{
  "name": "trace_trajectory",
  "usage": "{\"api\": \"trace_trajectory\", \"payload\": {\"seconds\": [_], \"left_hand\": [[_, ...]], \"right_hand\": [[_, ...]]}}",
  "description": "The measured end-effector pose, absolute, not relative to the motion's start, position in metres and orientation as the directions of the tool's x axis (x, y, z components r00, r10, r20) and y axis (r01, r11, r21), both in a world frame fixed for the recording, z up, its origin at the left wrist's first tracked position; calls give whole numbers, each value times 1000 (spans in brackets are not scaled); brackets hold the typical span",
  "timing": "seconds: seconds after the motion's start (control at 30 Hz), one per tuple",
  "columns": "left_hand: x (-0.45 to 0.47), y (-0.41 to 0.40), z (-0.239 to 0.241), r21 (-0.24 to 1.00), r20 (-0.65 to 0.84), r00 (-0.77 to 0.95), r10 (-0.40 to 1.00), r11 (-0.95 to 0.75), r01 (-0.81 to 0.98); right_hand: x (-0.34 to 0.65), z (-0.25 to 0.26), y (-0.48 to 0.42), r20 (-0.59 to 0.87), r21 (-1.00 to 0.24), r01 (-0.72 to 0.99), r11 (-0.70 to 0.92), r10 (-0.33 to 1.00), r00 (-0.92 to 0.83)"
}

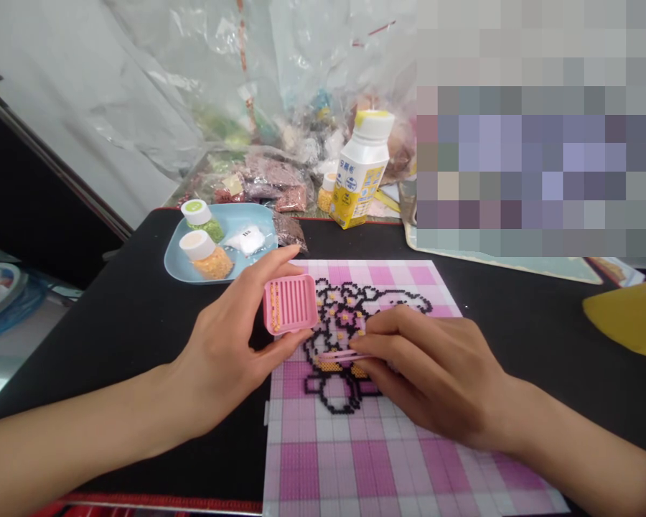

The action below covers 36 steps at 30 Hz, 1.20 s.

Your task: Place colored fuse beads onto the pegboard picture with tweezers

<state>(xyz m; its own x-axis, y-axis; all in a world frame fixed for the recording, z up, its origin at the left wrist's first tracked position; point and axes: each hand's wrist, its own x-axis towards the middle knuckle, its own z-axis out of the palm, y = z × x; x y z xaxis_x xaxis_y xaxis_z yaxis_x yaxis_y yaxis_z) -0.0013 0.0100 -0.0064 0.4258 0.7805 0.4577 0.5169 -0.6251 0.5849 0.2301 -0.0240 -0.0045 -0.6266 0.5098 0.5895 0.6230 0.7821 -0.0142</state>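
My left hand [231, 345] grips a small pink ridged bead tray [291, 304] between thumb and fingers, holding it upright at the left edge of a pink checked pegboard [377, 445]. A few orange beads sit in the tray's left groove. My right hand [431, 370] pinches pink tweezers [339, 355], whose tips point left over a partly filled bead picture [344, 316] with black outlines and orange beads. The hand rests on the board and covers part of the picture.
A light blue tray [247, 215] behind the board holds two white-capped bead jars [204, 253] and a small bag. A yellow and white bottle [362, 171] and plastic bags of beads [280, 179] stand further back. A yellow object [632, 316] lies at the right.
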Motion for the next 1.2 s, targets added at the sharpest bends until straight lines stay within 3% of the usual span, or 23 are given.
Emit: {"api": "trace_trajectory", "payload": {"seconds": [0.33, 1.2], "left_hand": [[-2, 9, -6, 628, 433, 419, 798, -600, 495], [-1, 7, -6, 602, 442, 436, 784, -619, 503]], "right_hand": [[229, -3, -24, 568, -4, 640, 769, 528, -631], [230, -4, -24, 566, -13, 635, 773, 529, -633]]}}
